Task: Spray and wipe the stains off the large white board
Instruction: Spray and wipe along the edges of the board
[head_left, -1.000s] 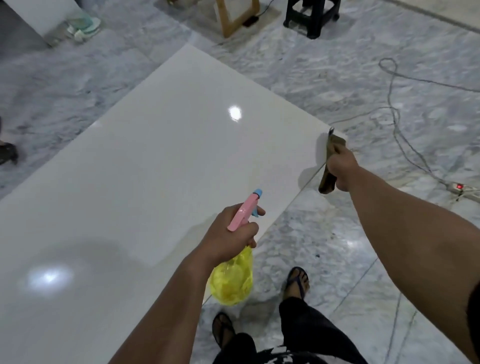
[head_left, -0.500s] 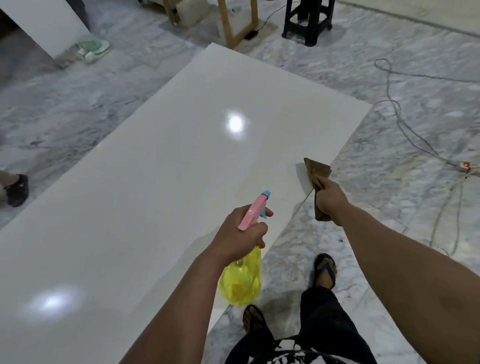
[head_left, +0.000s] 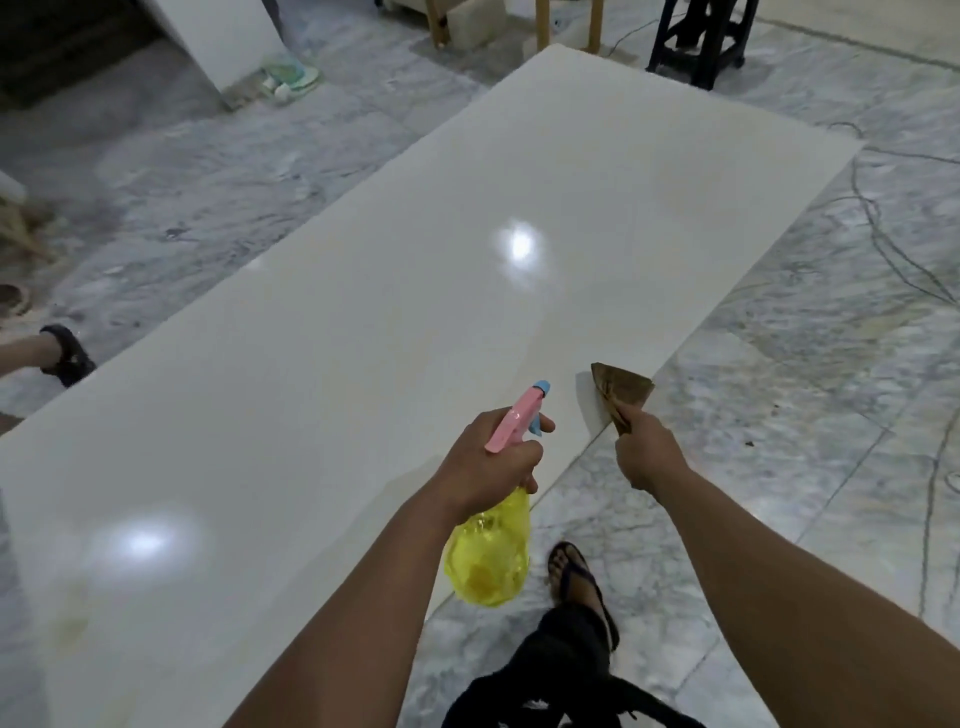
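1. The board (head_left: 363, 338) lies flat on the marble floor (head_left: 779, 415), filling the left and middle of my view; a faint yellowish stain (head_left: 78, 623) shows near its close left end; another person's foot (head_left: 65, 353) stands just past its far left edge.
2. My left hand (head_left: 488, 462) has its grip curled round the spray bottle (head_left: 491, 561), forefinger on the trigger, pink head aimed across the board; no mist shows, so I judge spraying is about to start.
3. My right hand (head_left: 647, 457) pinches the brown cloth (head_left: 621, 389) tight; a second ago it hung further along the board's right edge, now it has drawn in beside the bottle; both tools converge on one patch, ready to wipe.
4. My sandalled foot (head_left: 576, 577) stands by that edge.
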